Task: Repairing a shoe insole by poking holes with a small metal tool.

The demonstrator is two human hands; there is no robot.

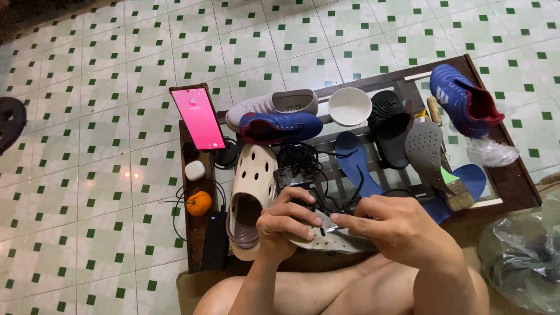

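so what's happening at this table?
A person sits at a low glass-topped table crowded with footwear. The left hand holds a pale shoe over the lap, while the right hand works a thin lace end at its eyelets. Beside them lie a cream clog, a blue shoe, a white bowl, blue insoles and a propped phone with a pink screen.

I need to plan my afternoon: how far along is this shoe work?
Done, apparently: both blue insoles and the black laces lie out of the shoes. In hand: the left hand holds a pale shoe while the right hand works a thin tool at it. Seemingly left: two blue shoes and a white one lie untouched.
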